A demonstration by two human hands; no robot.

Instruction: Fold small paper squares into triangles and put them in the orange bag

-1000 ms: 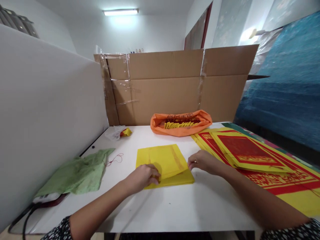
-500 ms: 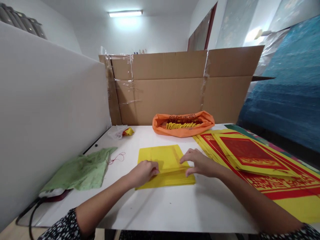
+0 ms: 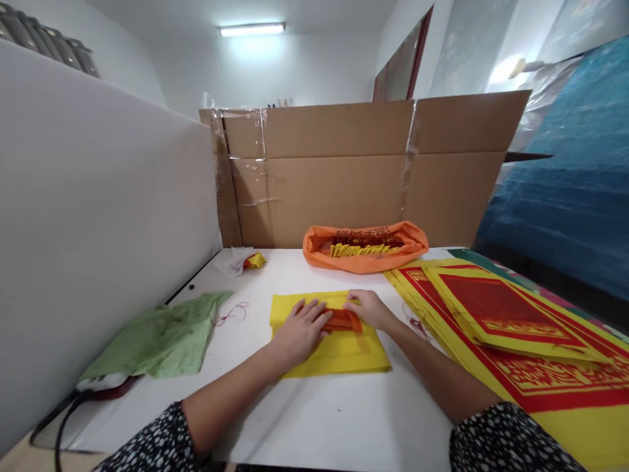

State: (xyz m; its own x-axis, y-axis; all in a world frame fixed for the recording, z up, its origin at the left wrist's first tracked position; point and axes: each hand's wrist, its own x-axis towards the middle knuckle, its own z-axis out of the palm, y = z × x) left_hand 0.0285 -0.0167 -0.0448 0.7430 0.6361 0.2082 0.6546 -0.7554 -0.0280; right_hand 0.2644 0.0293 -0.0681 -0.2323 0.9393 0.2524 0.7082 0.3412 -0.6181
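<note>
Near the middle of the white table [image 3: 314,419] lies a folded stack of thin yellow sheets [image 3: 339,360], which look like paper. A red-orange patch [image 3: 341,320] shows on the folded part between my hands. My left hand [image 3: 301,333] rests on the left side of the stack, palm down, its fingers spread out flat. At the upper right of the stack, my right hand [image 3: 369,308] has thumb and fingers bent together on the folded sheet beside the red-orange patch. Its fingertips are partly hidden.
Printed red-and-yellow sheets [image 3: 506,305] lie piled at right. An orange bag [image 3: 366,265] holding yellow folded pieces stands at the back before a cardboard panel [image 3: 339,183]. To the left are a green cloth [image 3: 162,337], red string [image 3: 236,313] and a clear plastic bag [image 3: 233,261].
The upper part of the sheet has been folded over, and the red-orange patch now shows. My left hand has gone from a closed grip to lying flat. My right hand has moved left onto the fold.
</note>
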